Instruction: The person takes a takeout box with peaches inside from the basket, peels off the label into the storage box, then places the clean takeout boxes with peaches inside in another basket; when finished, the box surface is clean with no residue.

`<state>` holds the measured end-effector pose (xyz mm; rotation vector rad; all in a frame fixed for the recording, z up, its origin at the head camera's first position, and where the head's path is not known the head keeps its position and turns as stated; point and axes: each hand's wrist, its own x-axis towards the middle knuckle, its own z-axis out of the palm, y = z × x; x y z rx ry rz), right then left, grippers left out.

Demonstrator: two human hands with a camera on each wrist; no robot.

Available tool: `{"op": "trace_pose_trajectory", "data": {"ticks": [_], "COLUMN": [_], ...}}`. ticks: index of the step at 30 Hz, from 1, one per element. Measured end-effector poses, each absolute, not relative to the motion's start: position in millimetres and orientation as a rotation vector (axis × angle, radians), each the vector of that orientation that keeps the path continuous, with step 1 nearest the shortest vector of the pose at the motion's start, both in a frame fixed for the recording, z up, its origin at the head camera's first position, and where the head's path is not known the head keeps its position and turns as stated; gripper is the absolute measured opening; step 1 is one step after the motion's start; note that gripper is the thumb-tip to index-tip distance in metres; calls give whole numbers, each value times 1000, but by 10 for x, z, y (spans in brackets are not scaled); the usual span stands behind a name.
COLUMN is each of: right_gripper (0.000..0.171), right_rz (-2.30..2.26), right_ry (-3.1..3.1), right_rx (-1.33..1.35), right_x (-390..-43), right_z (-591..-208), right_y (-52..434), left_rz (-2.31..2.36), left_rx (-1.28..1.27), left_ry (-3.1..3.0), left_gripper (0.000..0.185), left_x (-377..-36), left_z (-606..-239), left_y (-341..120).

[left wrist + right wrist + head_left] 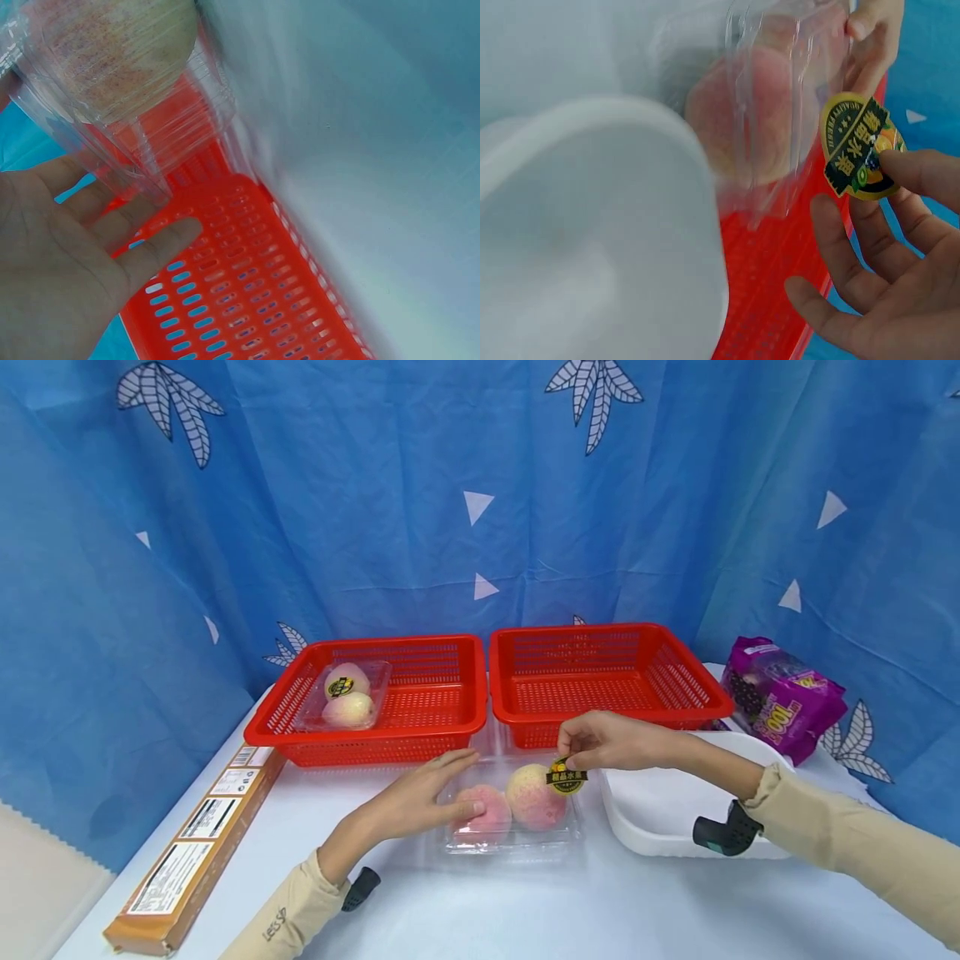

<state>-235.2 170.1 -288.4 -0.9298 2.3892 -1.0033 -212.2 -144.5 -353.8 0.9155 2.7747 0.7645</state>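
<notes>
A clear plastic clamshell box (pixel 517 847) lies closed on the table with two pink-yellow peaches, a left peach (pixel 483 822) and a right peach (pixel 534 797), inside. My left hand (pixel 420 802) rests on the box's left side, its fingers extended along the edge and the thumb on the lid. Between thumb and fingertips, my right hand (pixel 622 739) pinches a round black-and-gold label sticker (pixel 567 779) above the box's right part. The right wrist view shows the printed face of this fruit sticker (pixel 859 146), with the other fingers spread loosely.
Behind the box stand two red plastic baskets; the left basket (pixel 375 750) holds another labelled peach box (pixel 380 685), while the right basket (pixel 607 685) is beside it. A white tub (pixel 637 827) sits under my right forearm. A purple snack bag (pixel 787 702) and a long carton (pixel 198 852) flank the table.
</notes>
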Motion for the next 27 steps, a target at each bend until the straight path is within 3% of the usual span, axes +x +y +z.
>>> {"op": "trace_pose_trajectory", "data": {"ticks": [12,27], "right_gripper": [7,13], "right_rz": [-945,-766], "right_ry": [2352,2256], "right_rx": [-928,-660], "right_x": [-2468,-2576], "right_z": [-2828,-2910], "right_y": [2070,2453], "left_rz": [775,778], "left_rx": [906,903], "left_ry": [2779,2771], "left_gripper": [81,81], "left_x": [-2125,-2125], "left_z": [-3532,-3538], "left_y": [-1458,-1451]}}
